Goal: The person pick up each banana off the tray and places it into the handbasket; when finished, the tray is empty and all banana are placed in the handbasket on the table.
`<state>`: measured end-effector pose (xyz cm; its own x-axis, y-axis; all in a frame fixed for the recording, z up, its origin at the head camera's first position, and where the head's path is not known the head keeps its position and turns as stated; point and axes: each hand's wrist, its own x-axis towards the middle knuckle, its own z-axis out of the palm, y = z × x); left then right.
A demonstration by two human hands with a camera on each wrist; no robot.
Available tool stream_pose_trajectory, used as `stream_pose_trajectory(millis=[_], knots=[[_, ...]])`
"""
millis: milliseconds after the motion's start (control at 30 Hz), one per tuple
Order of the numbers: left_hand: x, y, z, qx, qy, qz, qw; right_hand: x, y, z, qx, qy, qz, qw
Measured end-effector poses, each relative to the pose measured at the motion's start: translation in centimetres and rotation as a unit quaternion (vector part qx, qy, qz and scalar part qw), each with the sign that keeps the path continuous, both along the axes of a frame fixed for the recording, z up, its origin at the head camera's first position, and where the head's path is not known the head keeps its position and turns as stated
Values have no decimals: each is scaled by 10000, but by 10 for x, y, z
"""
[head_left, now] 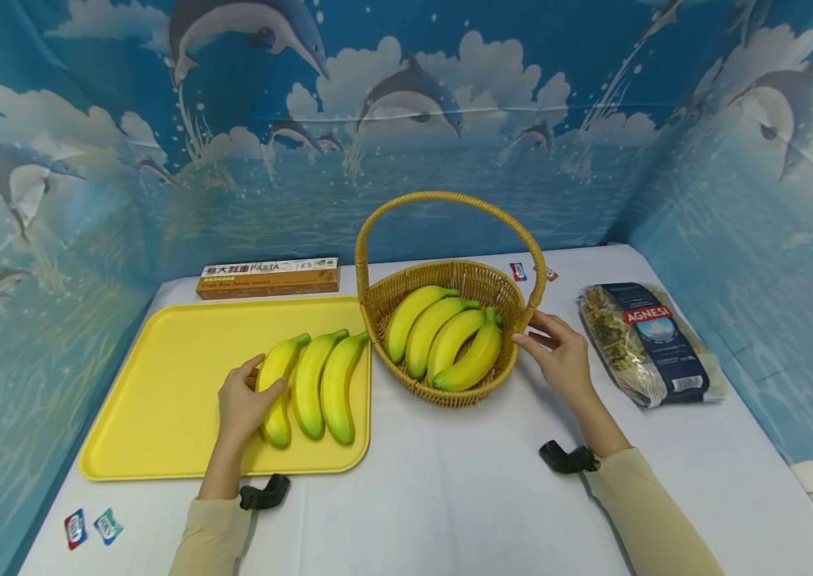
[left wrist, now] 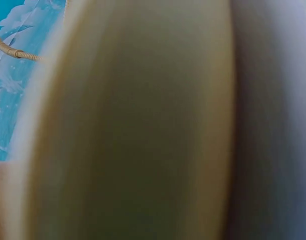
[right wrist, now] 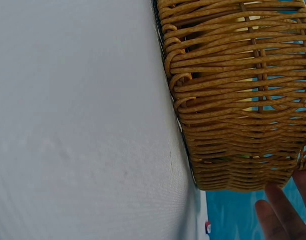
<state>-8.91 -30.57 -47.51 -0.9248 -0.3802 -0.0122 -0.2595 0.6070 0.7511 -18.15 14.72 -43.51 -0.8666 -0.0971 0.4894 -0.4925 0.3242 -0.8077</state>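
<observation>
Three yellow bananas with green tips lie side by side on the right part of a yellow tray [head_left: 169,376]. My left hand [head_left: 242,400] grips the leftmost banana [head_left: 278,420], thumb over its top and fingers at its left side. The banana in the middle [head_left: 313,392] and the one on the right [head_left: 338,392] lie close beside it. To the right, a woven basket [head_left: 467,394] with a tall arched handle [head_left: 442,196] holds several bananas [head_left: 414,320]. My right hand [head_left: 561,356] holds the basket's right rim by the handle's foot; its fingers show against the wicker [right wrist: 242,125].
Behind the tray lies a pasta box [head_left: 267,280]. A bag of Agnesi pasta [head_left: 651,344] lies at the right. Small wrapped sweets lie at front left [head_left: 75,528] and behind the basket [head_left: 518,272]. A dolphin-print curtain [head_left: 406,160] encloses the white table. A blurred close surface fills most of the left wrist view.
</observation>
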Motion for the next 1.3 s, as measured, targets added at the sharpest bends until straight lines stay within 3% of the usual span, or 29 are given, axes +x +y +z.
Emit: stream_pose_trajectory(millis=[200, 300, 467, 633, 800, 1000, 1300], knots=[[2, 9, 27, 335, 632, 362, 9968, 0, 0, -1, -25, 35, 19, 10000], [1, 22, 47, 358, 1091, 322, 9929, -1, 1, -2, -47, 15, 12, 10000], [-13, 59, 78, 354, 1611, -208, 9861, -1, 3, -2, -29, 29, -12, 10000], [-37, 102, 95, 466, 1885, -811, 9776, -1, 2, -2, -13, 8, -4, 10000], [-68, 137, 98, 497, 1990, -1149, 9720, -1, 2, -1, -42, -70, 74, 9999], [-102, 161, 88, 481, 2017, -1268, 9700, -1, 1, -1, -29, -70, 81, 9999], [-128, 182, 65, 371, 1850, -1196, 9747, -1, 1, -1, -43, -24, 41, 10000]])
